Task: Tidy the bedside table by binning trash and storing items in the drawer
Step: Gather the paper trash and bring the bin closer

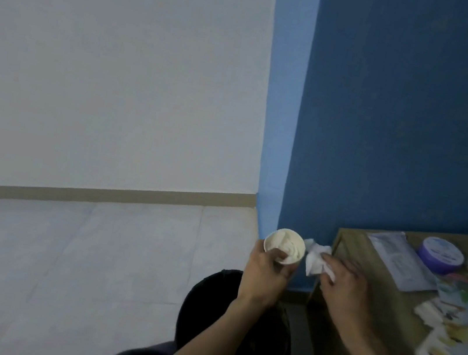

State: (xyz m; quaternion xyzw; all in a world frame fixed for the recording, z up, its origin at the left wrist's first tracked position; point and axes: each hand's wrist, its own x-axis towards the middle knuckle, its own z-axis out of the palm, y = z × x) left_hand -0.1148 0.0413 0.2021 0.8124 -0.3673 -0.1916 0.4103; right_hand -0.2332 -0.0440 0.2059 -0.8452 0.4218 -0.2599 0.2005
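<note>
Looking early on: left hand (265, 270) grasps a paper cup (285, 245), right hand (345, 282) clutches a tissue (316, 259), while packets (400, 262) and a purple tin (441, 254) beside the cup crowd the surface (347, 244).

text: none legible — purple tin (441, 255) | packet (400, 262) print blurred

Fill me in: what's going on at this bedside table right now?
A person is clearing trash. The left hand holds a white paper cup with crumpled tissue inside, above a dark bin on the floor. The right hand grips a crumpled tissue beside the cup. A purple tin, a flat packet and colourful wrappers remain on the table.
</note>
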